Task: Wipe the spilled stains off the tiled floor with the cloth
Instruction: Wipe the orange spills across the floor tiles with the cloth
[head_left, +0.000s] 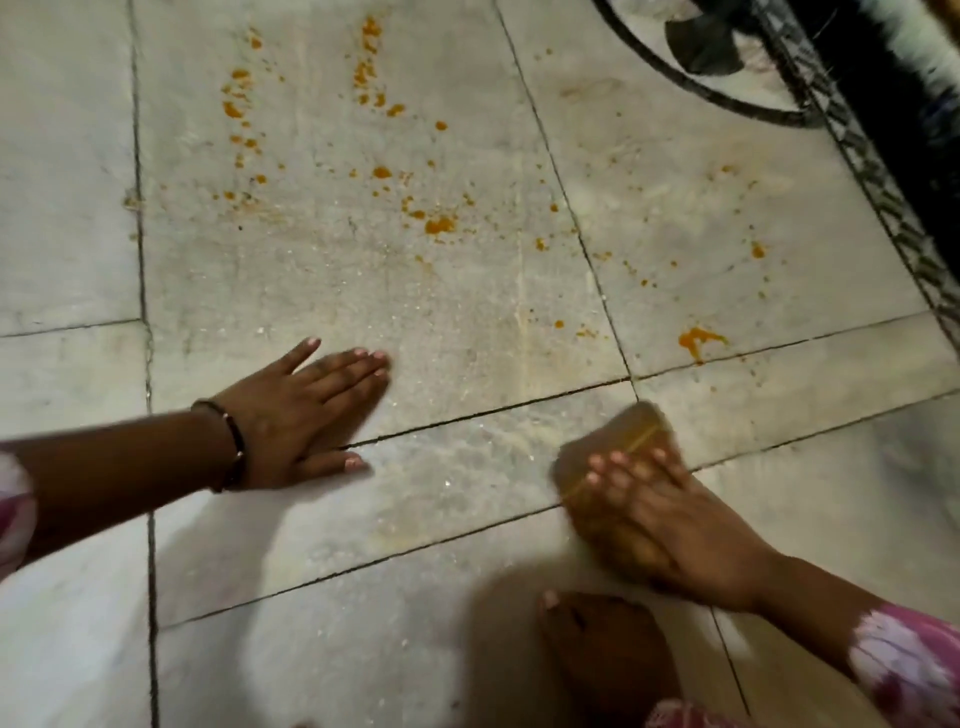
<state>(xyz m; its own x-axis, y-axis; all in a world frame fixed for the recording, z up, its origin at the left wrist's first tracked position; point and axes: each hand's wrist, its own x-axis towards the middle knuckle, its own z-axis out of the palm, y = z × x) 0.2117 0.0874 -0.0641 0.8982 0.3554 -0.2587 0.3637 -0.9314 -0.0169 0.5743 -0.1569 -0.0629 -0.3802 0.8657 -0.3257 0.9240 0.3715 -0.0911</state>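
Orange stains (439, 224) are spattered over the pale tiled floor (467, 322), mostly across the far middle tile, with a bigger blot (698, 340) at the right. My right hand (670, 530) presses flat on a brownish folded cloth (618, 441) on the near right tiles; the cloth is blurred with motion. My left hand (306, 415) rests palm down on the floor at the left, fingers spread, holding nothing. A dark bracelet circles its wrist.
A black round fan base with cable (696, 57) and a dark patterned edge (883, 171) run along the upper right. My bare foot (602, 654) is planted near the bottom middle. Pale smear marks streak the tile in front of the cloth.
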